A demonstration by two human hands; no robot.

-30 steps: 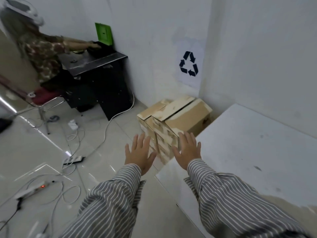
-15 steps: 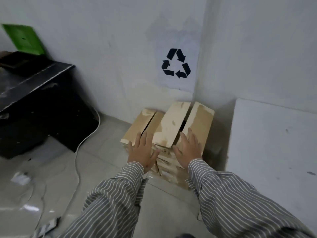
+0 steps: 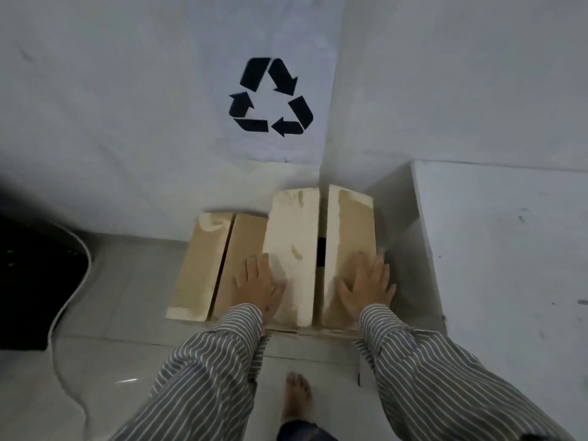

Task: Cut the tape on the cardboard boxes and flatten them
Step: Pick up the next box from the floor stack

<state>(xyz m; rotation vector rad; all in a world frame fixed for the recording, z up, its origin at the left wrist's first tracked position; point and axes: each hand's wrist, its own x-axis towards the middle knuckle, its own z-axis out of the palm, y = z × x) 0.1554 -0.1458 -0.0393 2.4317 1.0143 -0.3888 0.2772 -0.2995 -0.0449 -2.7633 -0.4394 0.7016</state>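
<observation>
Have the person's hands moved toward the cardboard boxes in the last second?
Yes. Both the left hand and right hand went forward onto the cardboard boxes under the recycling sign.

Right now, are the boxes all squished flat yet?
Not yet. The cardboard boxes in the corner under the recycling sign stand full, though a top flap gap shows. The left hand and right hand lie flat on top. Cutting and flattening look left.
</observation>
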